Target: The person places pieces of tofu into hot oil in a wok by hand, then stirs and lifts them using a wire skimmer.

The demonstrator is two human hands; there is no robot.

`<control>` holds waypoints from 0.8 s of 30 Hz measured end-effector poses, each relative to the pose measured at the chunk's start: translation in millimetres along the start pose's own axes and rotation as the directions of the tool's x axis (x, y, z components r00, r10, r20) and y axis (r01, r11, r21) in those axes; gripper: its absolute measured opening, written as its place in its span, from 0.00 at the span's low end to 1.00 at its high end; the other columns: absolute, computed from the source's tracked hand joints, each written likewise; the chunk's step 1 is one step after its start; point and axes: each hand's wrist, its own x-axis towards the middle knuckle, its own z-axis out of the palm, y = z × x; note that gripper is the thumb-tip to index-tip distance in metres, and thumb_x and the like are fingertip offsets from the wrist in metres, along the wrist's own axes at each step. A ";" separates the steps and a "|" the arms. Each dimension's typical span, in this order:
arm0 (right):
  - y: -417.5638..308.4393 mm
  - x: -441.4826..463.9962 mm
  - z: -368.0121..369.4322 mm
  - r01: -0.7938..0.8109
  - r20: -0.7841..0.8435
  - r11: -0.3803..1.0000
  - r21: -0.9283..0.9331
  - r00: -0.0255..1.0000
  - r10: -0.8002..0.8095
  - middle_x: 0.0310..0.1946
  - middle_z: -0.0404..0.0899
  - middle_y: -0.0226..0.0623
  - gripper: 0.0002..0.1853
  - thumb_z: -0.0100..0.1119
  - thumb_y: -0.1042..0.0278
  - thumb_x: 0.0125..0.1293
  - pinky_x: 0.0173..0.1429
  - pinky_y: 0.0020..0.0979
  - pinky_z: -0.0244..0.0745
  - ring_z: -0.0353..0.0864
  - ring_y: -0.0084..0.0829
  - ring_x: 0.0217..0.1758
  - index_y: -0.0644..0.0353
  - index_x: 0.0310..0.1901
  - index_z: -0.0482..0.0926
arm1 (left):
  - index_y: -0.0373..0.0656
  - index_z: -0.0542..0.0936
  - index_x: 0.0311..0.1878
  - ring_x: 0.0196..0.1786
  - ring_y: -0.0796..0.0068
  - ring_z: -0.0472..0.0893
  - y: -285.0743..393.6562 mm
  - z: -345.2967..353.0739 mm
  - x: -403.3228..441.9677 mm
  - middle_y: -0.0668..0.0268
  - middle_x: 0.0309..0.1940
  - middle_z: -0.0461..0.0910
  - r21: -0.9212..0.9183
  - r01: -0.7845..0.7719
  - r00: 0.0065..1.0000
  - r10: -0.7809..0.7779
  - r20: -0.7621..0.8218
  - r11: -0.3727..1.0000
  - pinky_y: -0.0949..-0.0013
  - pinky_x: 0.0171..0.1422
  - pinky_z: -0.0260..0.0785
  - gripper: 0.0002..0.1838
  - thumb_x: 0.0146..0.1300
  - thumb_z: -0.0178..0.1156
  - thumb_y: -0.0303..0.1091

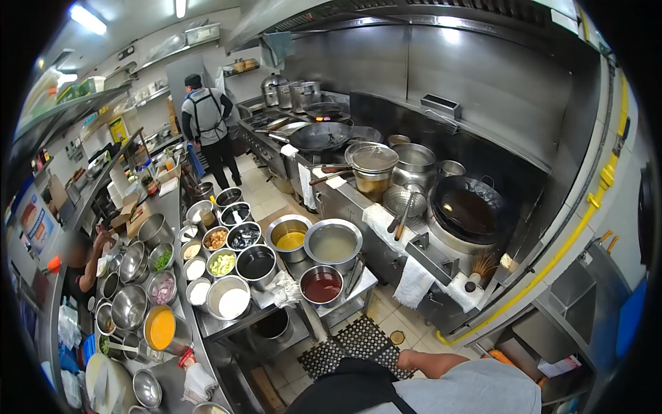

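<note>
At the bottom edge, part of my bare right arm (436, 363) comes out of a grey sleeve (483, 388), beside my black apron (355, 390). I cannot make out the hand or its fingers. My left hand does not show. Nearest in front are a pot of dark red liquid (321, 285), a wide pan of cloudy liquid (334, 241) and a pot of yellow liquid (289, 237). A crumpled white cloth (281, 290) lies beside them on the counter corner. Below is a black perforated floor mat (324, 355).
Woks (469, 207) and steel pots line the stove on the right, with a yellow pipe (579, 234) along the wall. Ingredient containers crowd the left counter. One person (205, 114) stands in the aisle; another person's arm (93, 259) shows behind the left counter.
</note>
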 end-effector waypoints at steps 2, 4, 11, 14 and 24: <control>7.0 12.2 -5.3 0.070 0.013 0.994 -0.080 0.998 -0.069 0.21 0.78 0.40 0.14 0.52 0.59 0.51 0.28 0.31 0.75 0.78 0.32 0.21 0.62 0.27 0.79 | 0.50 0.80 0.29 0.34 0.77 0.78 -8.9 75.7 -1.2 0.72 0.30 0.78 -0.111 0.005 0.998 0.003 0.070 0.994 0.71 0.33 0.70 0.07 0.52 0.51 0.33; 17.9 39.4 -11.8 0.141 0.028 0.977 -0.157 0.990 -0.138 0.21 0.78 0.39 0.13 0.53 0.60 0.51 0.29 0.31 0.75 0.78 0.32 0.21 0.61 0.26 0.79 | 0.50 0.78 0.32 0.34 0.74 0.78 -20.2 85.1 5.9 0.69 0.31 0.78 -0.288 0.109 0.991 -0.081 0.108 0.951 0.69 0.33 0.70 0.07 0.53 0.50 0.33; 15.8 93.0 -4.0 0.082 -0.033 0.966 -0.246 0.995 -0.093 0.23 0.79 0.39 0.14 0.48 0.57 0.52 0.30 0.31 0.75 0.80 0.33 0.25 0.57 0.26 0.80 | 0.50 0.74 0.42 0.33 0.64 0.77 -24.5 76.3 7.9 0.60 0.32 0.77 -0.380 0.164 0.982 -0.115 0.147 0.910 0.62 0.33 0.68 0.11 0.56 0.46 0.32; 23.3 124.0 15.7 0.303 0.134 0.863 -0.404 0.953 -0.272 0.28 0.78 0.43 0.14 0.48 0.57 0.53 0.38 0.35 0.75 0.79 0.35 0.28 0.58 0.31 0.79 | 0.50 0.71 0.46 0.33 0.60 0.77 -20.4 75.2 11.3 0.56 0.32 0.77 -0.408 0.155 0.985 -0.111 0.130 0.900 0.59 0.33 0.67 0.14 0.57 0.44 0.31; 18.6 19.8 5.8 0.072 0.060 0.997 0.031 0.996 -0.073 0.21 0.77 0.38 0.18 0.51 0.53 0.54 0.25 0.29 0.75 0.77 0.31 0.21 0.63 0.27 0.78 | 0.51 0.65 0.57 0.33 0.49 0.76 -14.2 82.4 6.1 0.47 0.35 0.76 -0.475 0.206 0.971 -0.117 0.210 0.856 0.53 0.35 0.65 0.22 0.57 0.40 0.28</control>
